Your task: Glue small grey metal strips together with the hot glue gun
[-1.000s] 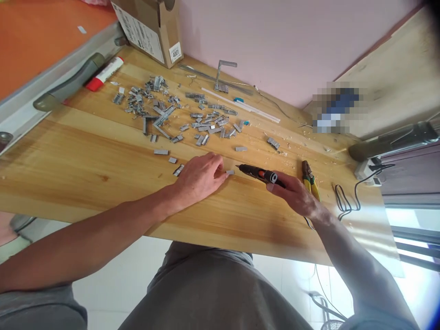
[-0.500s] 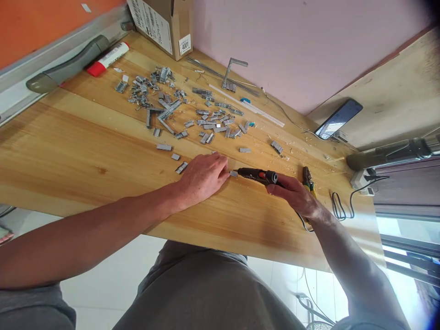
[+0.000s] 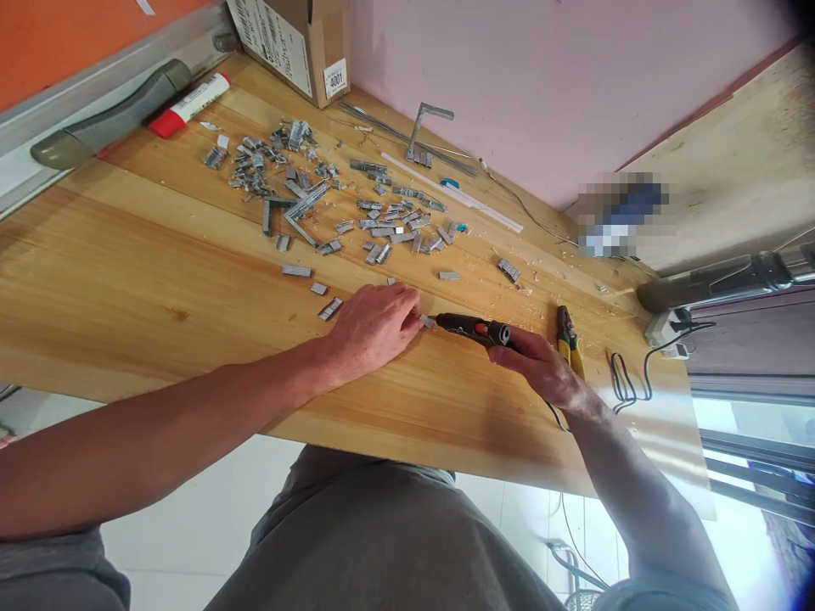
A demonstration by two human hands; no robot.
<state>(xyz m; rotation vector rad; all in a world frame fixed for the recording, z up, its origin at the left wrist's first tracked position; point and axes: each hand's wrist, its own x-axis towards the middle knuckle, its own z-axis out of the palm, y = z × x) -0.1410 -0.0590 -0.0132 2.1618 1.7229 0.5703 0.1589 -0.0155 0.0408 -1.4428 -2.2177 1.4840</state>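
Observation:
My left hand [image 3: 374, 329] rests over the wooden table with its fingers pinched on a small flat grey piece [image 3: 427, 322]. That piece sticks out past the fingertips toward the right. My right hand [image 3: 535, 363] is wrapped round a black hot glue gun [image 3: 468, 327] with an orange part and a cord. The gun's nozzle points left, right at the grey piece; whether it touches cannot be made out. Just beyond my left hand lie a few more grey pieces, among them a segmented one [image 3: 329, 308] and a plain bar [image 3: 297, 271].
Farther back, many small grey metal pieces [image 3: 382, 229] and L-shaped strips [image 3: 309, 204] are scattered. Thin white sticks [image 3: 484, 210] lie near the wall. Pliers [image 3: 569, 344] and a coiled cable [image 3: 621, 382] are at the right. A cardboard box [image 3: 324, 51] and red-capped marker [image 3: 191, 106] stand back left.
The view has shifted slightly. The grey piece in my left hand looks a little more tilted, and the glue gun's nozzle stays close to it.

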